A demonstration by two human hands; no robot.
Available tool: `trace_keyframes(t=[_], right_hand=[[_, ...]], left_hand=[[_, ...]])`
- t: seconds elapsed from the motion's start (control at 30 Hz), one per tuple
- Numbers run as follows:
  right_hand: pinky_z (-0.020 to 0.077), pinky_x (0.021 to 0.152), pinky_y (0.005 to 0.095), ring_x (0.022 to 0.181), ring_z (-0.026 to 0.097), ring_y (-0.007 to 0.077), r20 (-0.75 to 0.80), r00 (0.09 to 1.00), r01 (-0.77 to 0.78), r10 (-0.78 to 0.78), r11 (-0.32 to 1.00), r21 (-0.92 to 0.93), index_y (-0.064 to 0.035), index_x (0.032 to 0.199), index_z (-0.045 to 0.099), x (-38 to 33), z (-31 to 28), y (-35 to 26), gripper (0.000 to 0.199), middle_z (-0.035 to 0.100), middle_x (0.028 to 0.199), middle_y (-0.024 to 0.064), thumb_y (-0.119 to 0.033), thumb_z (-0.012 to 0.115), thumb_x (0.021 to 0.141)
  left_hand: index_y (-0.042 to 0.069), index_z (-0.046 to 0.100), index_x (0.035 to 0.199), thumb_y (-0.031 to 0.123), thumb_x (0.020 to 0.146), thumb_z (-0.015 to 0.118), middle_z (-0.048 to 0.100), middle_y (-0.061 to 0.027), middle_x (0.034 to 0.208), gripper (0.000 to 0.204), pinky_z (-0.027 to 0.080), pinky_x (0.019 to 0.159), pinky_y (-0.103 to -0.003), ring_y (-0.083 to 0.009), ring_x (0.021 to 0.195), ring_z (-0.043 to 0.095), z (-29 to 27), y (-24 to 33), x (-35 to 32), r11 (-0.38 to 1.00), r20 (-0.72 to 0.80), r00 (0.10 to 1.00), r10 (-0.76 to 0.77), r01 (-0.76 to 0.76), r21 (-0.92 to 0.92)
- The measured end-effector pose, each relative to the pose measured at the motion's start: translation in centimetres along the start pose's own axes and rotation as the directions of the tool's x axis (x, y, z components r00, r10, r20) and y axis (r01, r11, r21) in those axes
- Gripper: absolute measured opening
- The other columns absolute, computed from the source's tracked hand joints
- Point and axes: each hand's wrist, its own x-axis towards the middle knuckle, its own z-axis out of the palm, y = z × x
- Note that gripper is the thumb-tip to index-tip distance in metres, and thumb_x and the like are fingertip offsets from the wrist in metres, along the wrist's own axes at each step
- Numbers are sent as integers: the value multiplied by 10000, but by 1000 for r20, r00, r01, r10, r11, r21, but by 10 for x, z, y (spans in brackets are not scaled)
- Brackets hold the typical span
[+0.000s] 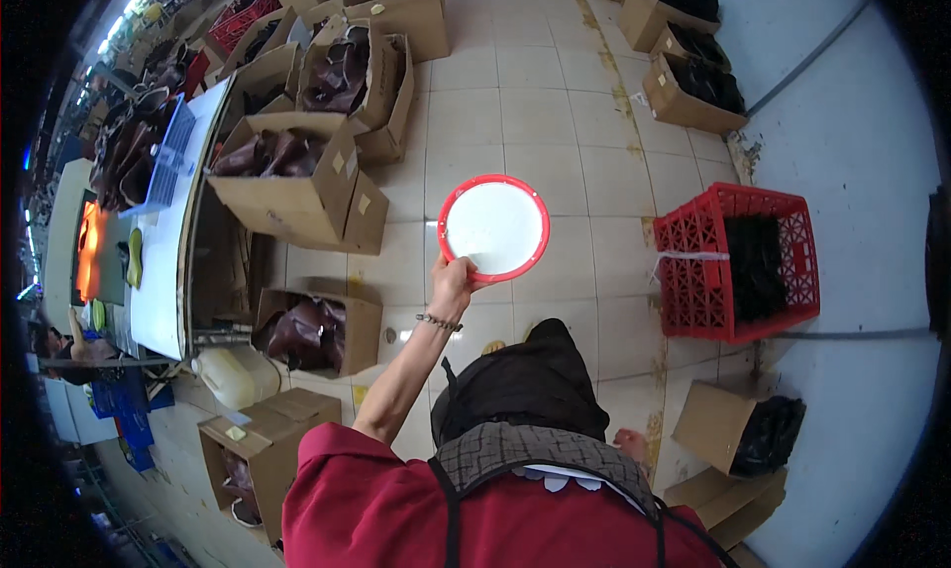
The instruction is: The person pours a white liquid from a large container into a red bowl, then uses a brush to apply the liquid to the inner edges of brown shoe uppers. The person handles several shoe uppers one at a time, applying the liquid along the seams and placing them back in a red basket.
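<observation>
My left hand reaches forward and grips the near-left rim of a round red basin. White material, liquid or paste, spreads across the inside of it. The thumb lies over the edge, and the other fingers are mostly hidden beneath. Beaded bracelet circles that wrist. Down at my right side, my right hand shows only in part beside the dark apron; its fingers are too unclear to read.
Cardboard boxes of brown shoe-like leather pieces line the left, beside a white worktable. A pale plastic jug stands below it. Rightward, a red crate holds black items near the wall. A person is at far left.
</observation>
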Motion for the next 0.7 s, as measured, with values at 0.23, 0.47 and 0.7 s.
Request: trace_keyframes(t=[0.23, 0.47, 0.7], right_hand=[[420, 509, 368, 576, 549, 189, 18, 1000, 24, -20, 954, -298, -65, 811, 603, 124, -6, -71, 147, 537, 666, 36, -111, 560, 944], [414, 515, 360, 582, 537, 174, 642, 763, -543, 82, 621, 566, -85, 804, 597, 277, -38, -389, 127, 553, 692, 35, -82, 572, 929], [527, 495, 267, 615, 672, 138, -17, 911, 386, -413, 866, -318, -8, 1298, 579, 389, -10, -714, 408, 708, 872, 76, -208, 647, 949]], left_hand=[[47, 477, 1283, -136, 753, 469, 549, -164, 1101, 560, 641, 713, -545, -345, 863, 648, 99, 61, 161, 1000, -23, 1000, 13, -13, -4], [36, 460, 1301, -126, 755, 465, 555, -187, 1140, 570, 632, 734, -563, -354, 943, 646, 196, 117, 297, 995, -138, 990, -27, 14, -97], [14, 472, 1257, -112, 731, 487, 600, -164, 1008, 541, 645, 632, -536, -330, 781, 680, 314, 195, 450, 990, -124, 991, 43, -58, -125]])
